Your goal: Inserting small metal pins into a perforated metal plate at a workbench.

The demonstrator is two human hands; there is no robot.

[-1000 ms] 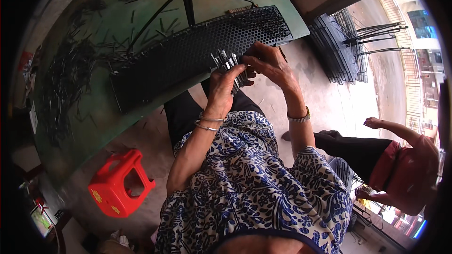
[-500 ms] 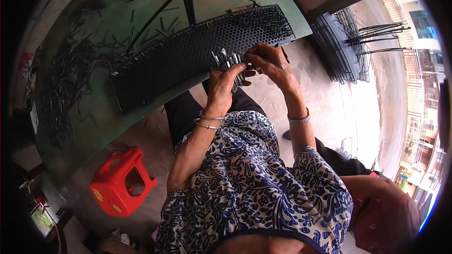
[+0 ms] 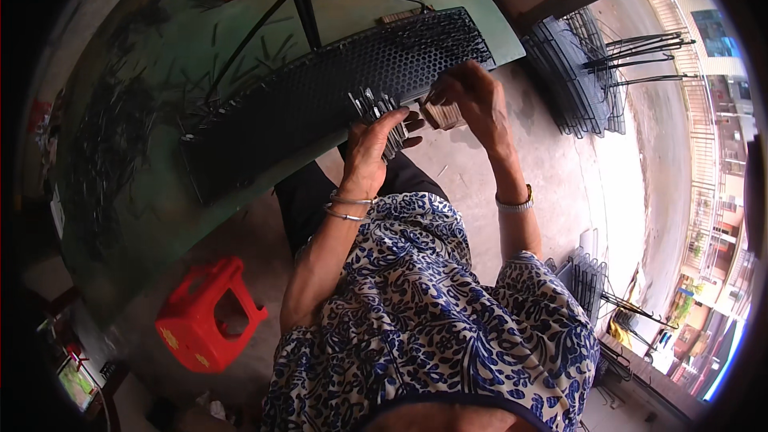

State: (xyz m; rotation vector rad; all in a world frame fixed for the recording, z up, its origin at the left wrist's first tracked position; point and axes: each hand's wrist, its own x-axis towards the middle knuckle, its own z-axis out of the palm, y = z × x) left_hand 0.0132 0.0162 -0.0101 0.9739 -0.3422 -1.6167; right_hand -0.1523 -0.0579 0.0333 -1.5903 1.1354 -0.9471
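My left hand (image 3: 372,140) is closed around a bundle of thin, dark, shiny strips (image 3: 370,104), whose ends fan out above my thumb. My right hand (image 3: 478,100) is raised a short way to the right, fingers curled together and a little blurred; what they hold, if anything, cannot be made out. Just below those fingers shows a brownish ribbed block (image 3: 442,115) at the table edge. Beyond both hands lies a long black perforated panel (image 3: 320,88) on the green table. Many small dark strips stand in or lie on its far right end.
Loose dark strips (image 3: 112,144) are heaped on the left of the green table (image 3: 160,248). A black metal frame (image 3: 308,16) rises behind the panel. Stacked wire racks (image 3: 564,72) stand at right. A red plastic stool (image 3: 212,316) is on the floor at lower left.
My right hand has moved right, away from the bundle in my left hand, uncovering the ribbed block. The other person at the lower right is gone from view, and wire racks show there.
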